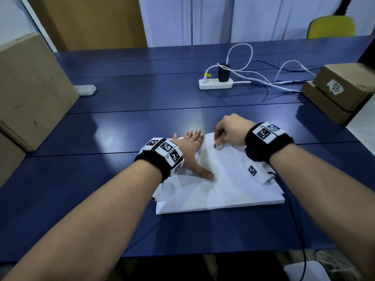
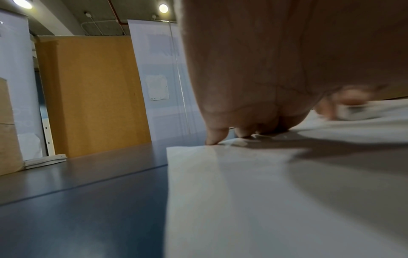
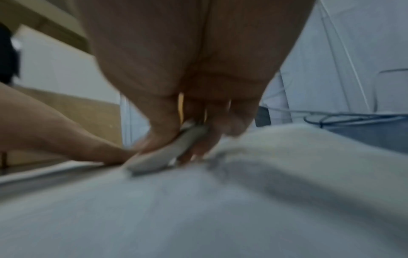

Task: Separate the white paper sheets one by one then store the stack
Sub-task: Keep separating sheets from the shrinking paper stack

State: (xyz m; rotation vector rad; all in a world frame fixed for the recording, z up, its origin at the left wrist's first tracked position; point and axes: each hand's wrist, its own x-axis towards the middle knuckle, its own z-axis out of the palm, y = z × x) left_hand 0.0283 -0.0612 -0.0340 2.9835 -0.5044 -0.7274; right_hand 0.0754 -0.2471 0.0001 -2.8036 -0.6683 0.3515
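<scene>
Two bare forearms, each banded at the wrist with a black strap carrying black-and-white markers, are seen reaching out over a dark blue table [image 1: 121, 128]. A stack of white paper sheets [image 1: 223, 191] lies on the table near its front edge, between the two arms. The left hand [image 1: 187, 151] is laid flat on the left part of the stack, fingers straight and spread, thumb stretched out toward the middle; nothing is grasped by it. In the left wrist view its fingertips [image 2: 215, 137] are pressed on the far edge of the paper. The right hand [image 1: 231, 130] is held over the far edge of the stack with its fingers curled, and a small whitish object [image 3: 170, 153] is pinched between thumb and fingers and touches the top sheet; what the object is cannot be told from the blurred view. Farther back on the table, a white power strip [image 1: 216, 83] with a black adapter and white cables is seen. Cardboard boxes stand at the left [image 1: 30, 88] and at the right [image 1: 341, 90], the right one marked "55".
</scene>
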